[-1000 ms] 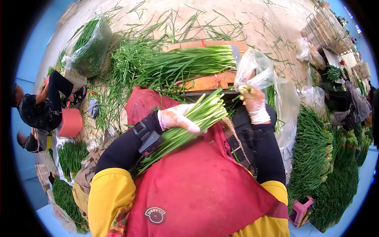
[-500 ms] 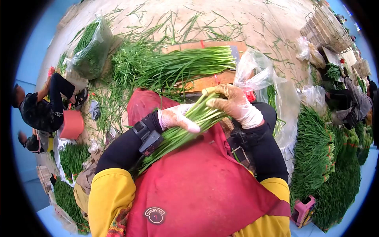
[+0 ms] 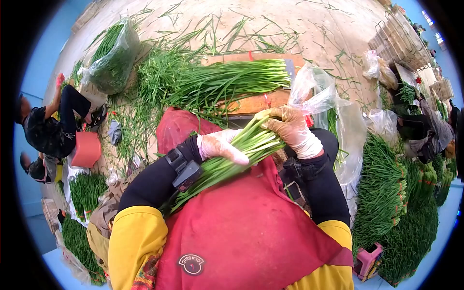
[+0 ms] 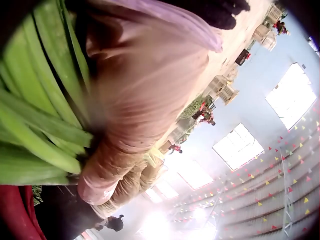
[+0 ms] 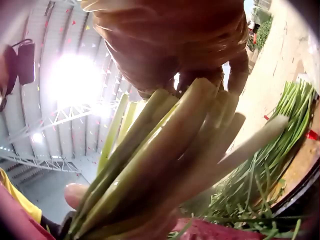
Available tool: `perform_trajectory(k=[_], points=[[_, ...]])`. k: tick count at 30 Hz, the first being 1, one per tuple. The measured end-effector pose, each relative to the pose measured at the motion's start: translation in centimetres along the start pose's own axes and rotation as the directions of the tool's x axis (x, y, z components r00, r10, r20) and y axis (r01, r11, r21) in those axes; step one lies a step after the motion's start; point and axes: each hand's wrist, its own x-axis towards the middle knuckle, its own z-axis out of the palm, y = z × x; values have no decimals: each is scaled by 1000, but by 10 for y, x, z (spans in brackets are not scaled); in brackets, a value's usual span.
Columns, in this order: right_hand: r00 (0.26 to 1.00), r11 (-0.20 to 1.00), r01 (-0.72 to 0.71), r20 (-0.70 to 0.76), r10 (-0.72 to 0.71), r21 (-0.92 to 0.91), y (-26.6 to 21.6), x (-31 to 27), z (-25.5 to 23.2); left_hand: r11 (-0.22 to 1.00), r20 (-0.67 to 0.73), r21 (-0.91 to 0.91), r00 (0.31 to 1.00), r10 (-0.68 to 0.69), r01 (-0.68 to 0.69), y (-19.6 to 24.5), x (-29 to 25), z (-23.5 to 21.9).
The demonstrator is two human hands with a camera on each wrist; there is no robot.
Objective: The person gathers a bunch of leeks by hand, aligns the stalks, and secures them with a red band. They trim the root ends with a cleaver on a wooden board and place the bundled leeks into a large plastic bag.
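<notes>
My gloved left hand (image 3: pixel 220 146) grips a bunch of garlic chives (image 3: pixel 227 166) slantwise across my lap, thumb over the top. The leaves trail down toward my left sleeve, and the pale stem ends point up and right. My right hand (image 3: pixel 291 129), in a stained glove, pinches stems at that pale end with curled fingers. Close up in the right wrist view, the cut stem ends (image 5: pixel 195 100) lie right under its fingers. In the left wrist view, broad green leaves (image 4: pixel 45 100) run alongside the left hand (image 4: pixel 145 95).
Ahead, a larger heap of chives (image 3: pixel 241 75) lies on a wooden board (image 3: pixel 251 103), beside a clear plastic bag (image 3: pixel 316 89). Loose leaves litter the floor. Tied bundles (image 3: pixel 382 183) stand at right near a pink stool (image 3: pixel 369 261). A person (image 3: pixel 48 123) sits at left.
My right hand came in from the right to the stem ends of the bunch and now pinches there. The left hand keeps its grip, barely shifted.
</notes>
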Motion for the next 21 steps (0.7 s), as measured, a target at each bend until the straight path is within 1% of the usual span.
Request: perform_trajectory(k=[2, 3, 5, 7, 9, 10, 11, 12, 13, 14, 15, 17, 19, 21], points=[[999, 963, 51, 16, -48, -266, 1, 0, -5, 1000, 11, 9, 1000, -23, 22, -3, 2, -3], [999, 962, 51, 16, -49, -266, 0, 1, -8, 1000, 11, 9, 1000, -21, 21, -5, 2, -4], [989, 855, 150, 87, -122, -496, -3, 3, -12, 1000, 12, -7, 1000, -21, 22, -6, 2, -4], [986, 873, 166, 72, -150, -459, -7, -1, -11, 1000, 16, 10, 1000, -18, 18, -5, 1, -2], [954, 731, 264, 62, -292, -629, -19, -4, -13, 1000, 20, 28, 1000, -13, 12, -3, 0, -1], [964, 804, 215, -9, -264, -555, -23, -4, -15, 1000, 33, 10, 999, 14, -14, -3, 0, -1], [928, 826, 261, -106, -357, -499, -27, -7, -16, 999, 45, -9, 998, 40, -40, -2, 0, -2], [856, 708, 281, -164, -490, -648, -29, -7, -28, 1000, 32, -5, 999, 21, -20, 1, -3, 0], [763, 568, 266, -191, -618, -778, -31, -7, -45, 1000, 31, -5, 999, 22, -22, 2, -4, 0], [694, 556, 205, -281, -663, -806, -32, -9, -63, 998, -2, -17, 998, 56, -56, 2, -6, -1], [613, 547, 141, -362, -702, -825, -34, -13, -82, 995, -36, -28, 995, 90, -91, 2, -8, -1], [485, 593, -92, -556, -675, -800, -46, -28, -115, 994, -46, -21, 993, 107, -108, 6, -12, -2], [300, 671, 35, -633, -714, -740, -59, -47, -140, 988, -28, -76, 991, 134, -136, 8, -16, -4], [263, 667, 69, -631, -730, -742, -66, -71, -176, 990, -59, -60, 990, 126, -130, 8, -22, -8]])
